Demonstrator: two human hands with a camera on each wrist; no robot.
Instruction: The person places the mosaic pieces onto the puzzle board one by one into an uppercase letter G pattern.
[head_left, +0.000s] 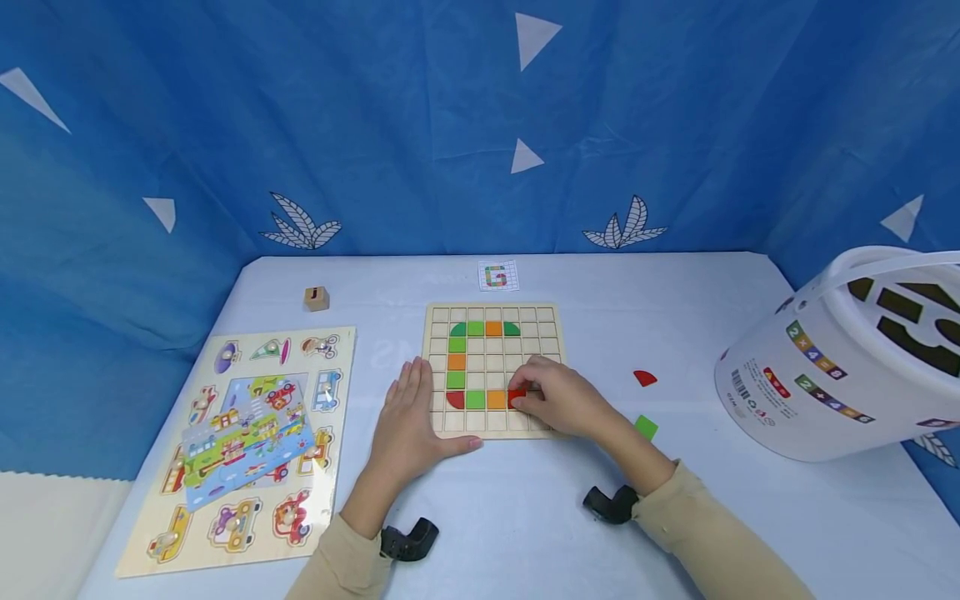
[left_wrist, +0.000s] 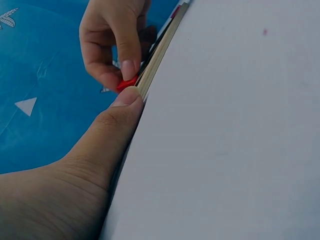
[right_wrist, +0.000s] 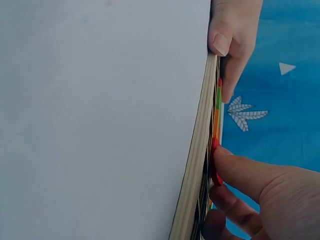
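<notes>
A wooden grid board lies in the middle of the table, with green, orange and red tiles in some of its squares. They form a bracket-like line, including an orange tile on its left side. My left hand rests against the board's left side with straight fingers, its thumb along the near edge. Over the bottom row, my right hand pinches a red tile between thumb and fingers. In the left wrist view that piece looks tilted; its exact shape is partly hidden.
A pattern card lies behind the board. Right of it are a red quarter-round tile, a green tile and a white bucket. Leftward are a vehicle puzzle board bearing picture cards, and a wooden cube.
</notes>
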